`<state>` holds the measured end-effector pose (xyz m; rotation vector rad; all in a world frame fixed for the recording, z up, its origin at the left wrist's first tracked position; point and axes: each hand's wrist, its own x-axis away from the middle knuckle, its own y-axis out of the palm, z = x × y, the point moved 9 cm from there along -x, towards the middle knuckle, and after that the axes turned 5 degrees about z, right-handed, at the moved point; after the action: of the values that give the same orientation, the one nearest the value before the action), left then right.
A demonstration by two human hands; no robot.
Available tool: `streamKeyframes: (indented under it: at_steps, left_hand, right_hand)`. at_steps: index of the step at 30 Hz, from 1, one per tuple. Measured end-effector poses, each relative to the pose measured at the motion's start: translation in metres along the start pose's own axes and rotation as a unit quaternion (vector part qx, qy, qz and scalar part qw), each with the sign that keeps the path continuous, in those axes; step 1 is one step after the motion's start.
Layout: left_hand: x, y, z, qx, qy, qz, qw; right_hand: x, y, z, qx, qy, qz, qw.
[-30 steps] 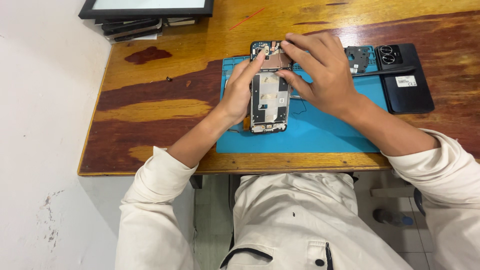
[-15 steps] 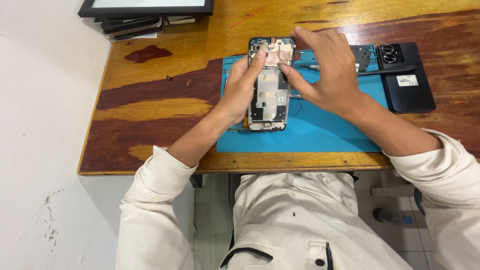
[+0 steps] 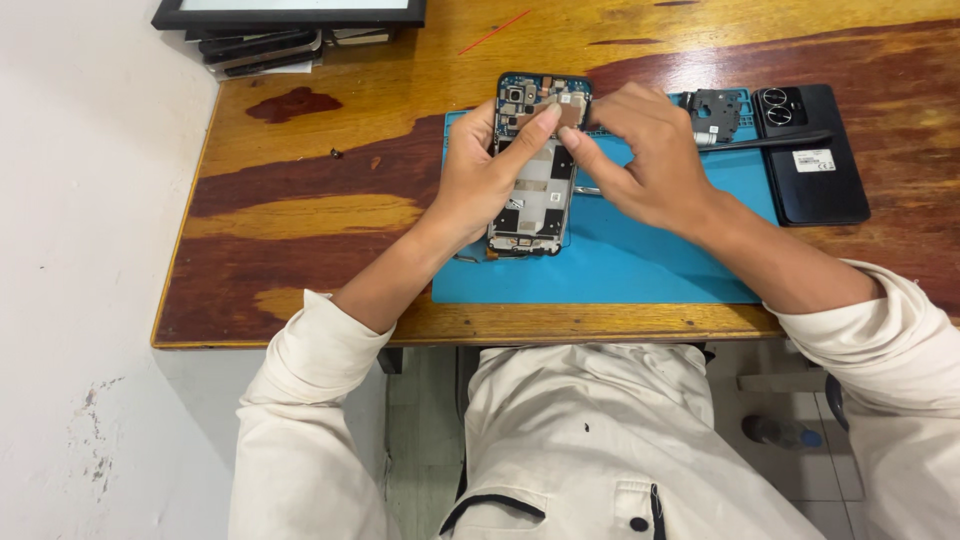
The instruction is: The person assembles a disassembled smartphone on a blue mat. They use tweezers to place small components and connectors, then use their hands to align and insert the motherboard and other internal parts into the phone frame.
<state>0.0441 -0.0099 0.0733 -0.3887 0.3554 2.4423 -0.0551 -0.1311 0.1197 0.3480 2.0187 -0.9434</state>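
Left hand (image 3: 490,180) grips the opened smartphone (image 3: 530,170), back cover (image 3: 815,155) already off; right hand (image 3: 650,155) pinches an internal part, boards still installed.

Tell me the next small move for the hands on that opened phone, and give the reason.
Probably lift the pinched part gently with the right hand while the left hand keeps the opened phone steady. The right fingertips meet the left index fingertip at the upper board area, and the phone is tilted up off the blue mat, held only by the left hand.
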Motion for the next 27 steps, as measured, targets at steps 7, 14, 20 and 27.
streamKeyframes:
  at_steps: [7,14,20,27]
  left_hand:
    - [-0.002,-0.007,0.002,0.028,-0.014,0.037,0.999]
    - [-0.001,-0.01,0.004,-0.001,0.0,0.053,0.999]
    - [-0.01,-0.016,0.005,0.091,-0.013,0.06,0.994]
    - [-0.013,-0.025,0.017,0.117,0.021,0.077,0.99]
  right_hand:
    - [0.0,0.004,0.02,-0.054,0.085,-0.001,0.995]
    - [-0.005,0.006,0.012,-0.054,0.061,-0.023,0.996]
    - [-0.018,-0.008,0.032,0.111,0.061,-0.099,0.987]
    - [-0.012,-0.003,0.052,0.121,0.141,-0.235,0.954]
